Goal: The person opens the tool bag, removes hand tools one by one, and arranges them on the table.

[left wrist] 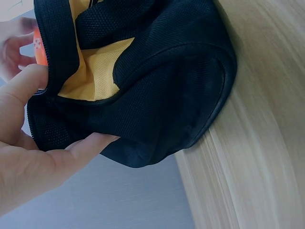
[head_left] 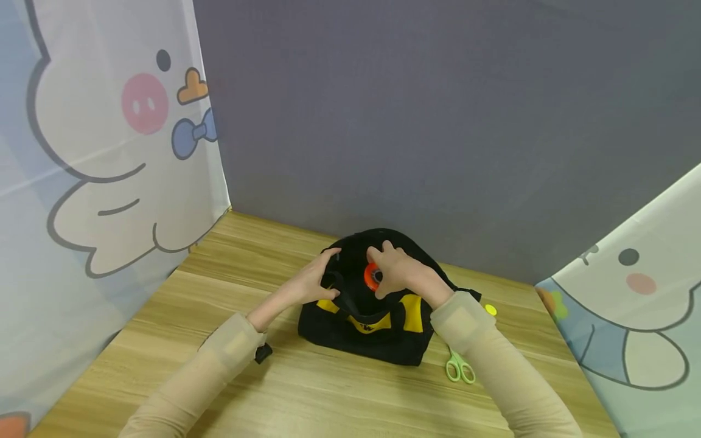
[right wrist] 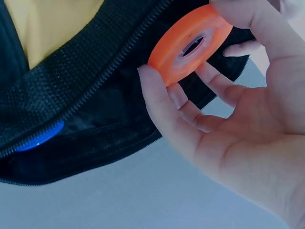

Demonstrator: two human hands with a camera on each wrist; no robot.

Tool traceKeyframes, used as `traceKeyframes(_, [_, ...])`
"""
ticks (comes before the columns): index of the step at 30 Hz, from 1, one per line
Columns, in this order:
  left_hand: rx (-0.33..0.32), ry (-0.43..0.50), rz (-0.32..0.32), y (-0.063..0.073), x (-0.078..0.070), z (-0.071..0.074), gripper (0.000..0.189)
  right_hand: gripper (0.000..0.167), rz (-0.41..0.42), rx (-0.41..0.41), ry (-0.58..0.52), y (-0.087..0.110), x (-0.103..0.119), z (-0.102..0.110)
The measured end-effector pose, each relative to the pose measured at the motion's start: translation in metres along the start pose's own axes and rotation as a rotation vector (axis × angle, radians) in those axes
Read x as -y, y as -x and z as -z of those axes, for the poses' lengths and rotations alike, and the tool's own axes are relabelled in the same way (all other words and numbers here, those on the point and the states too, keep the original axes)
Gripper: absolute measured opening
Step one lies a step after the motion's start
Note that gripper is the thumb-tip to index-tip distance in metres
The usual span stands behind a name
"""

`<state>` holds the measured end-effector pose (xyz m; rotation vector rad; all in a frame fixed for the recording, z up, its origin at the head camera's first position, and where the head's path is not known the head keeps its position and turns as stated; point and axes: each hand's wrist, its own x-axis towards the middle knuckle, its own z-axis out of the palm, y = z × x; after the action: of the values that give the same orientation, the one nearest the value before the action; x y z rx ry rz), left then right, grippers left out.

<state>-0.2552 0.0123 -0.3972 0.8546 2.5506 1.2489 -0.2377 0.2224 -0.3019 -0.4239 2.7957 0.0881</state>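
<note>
Both sleeved arms (head_left: 515, 380) reach from the near side, slanting inward and far, the left hand (head_left: 309, 285) with thumb (head_left: 328, 293) and forefinger (head_left: 330, 252) set apart in a C, the right hand (head_left: 398, 269) back upward, its fingers (right wrist: 164, 102) curled in a pinch.

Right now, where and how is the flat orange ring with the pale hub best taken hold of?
Probably by opposite edges of its outer rim, coming from above through the open mouth of the black-and-yellow fabric bag, much as the right hand holds it: the flat orange ring is thin, round and tilted, so its rim suits a thumb-and-finger span.
</note>
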Motion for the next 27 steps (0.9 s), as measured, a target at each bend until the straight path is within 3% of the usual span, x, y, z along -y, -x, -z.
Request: traceKeyframes(27, [0.008,0.002,0.016,0.001,-0.004,-0.001,0.093,0.057,0.033,-0.037,-0.009,0.049,-0.014,0.023])
